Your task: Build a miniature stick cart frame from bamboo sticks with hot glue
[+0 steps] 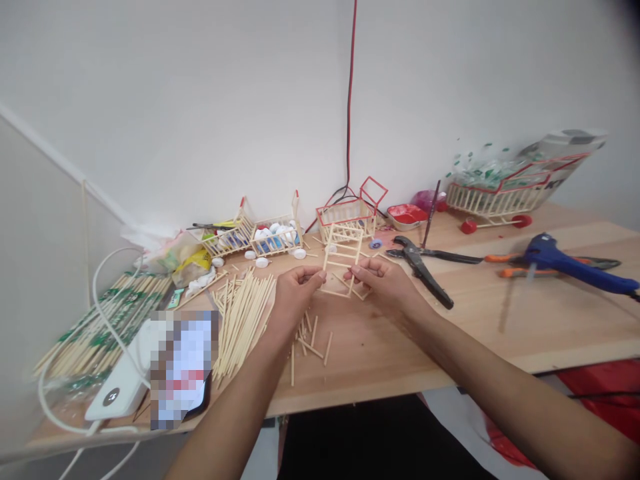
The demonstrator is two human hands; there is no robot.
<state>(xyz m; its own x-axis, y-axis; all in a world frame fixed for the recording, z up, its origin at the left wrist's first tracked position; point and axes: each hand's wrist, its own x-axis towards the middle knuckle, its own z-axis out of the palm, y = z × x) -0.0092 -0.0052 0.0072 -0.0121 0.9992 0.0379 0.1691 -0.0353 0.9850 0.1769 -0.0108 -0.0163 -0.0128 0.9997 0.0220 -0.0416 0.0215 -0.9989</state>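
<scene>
Between my hands is a small ladder-like frame of pale wooden sticks (344, 255), held tilted above the table. My left hand (299, 287) pinches its left side, and my right hand (376, 275) grips its right side between thumb and fingers. Loose short sticks (313, 340) lie scattered below my left hand. A pile of longer wooden sticks (245, 320) spreads to the left of it. Right behind the frame stands a small stick basket with a red-painted rim (367, 210), partly covered by the frame.
Pliers (423, 267) and a blue glue gun (555, 260) lie to the right. Little stick carts (277, 243) and a larger cart (495, 200) stand along the wall. A dish of red paint (407, 215) sits behind. At left are packaged chopsticks (115, 320), a power bank (125, 373) and a phone (185, 373).
</scene>
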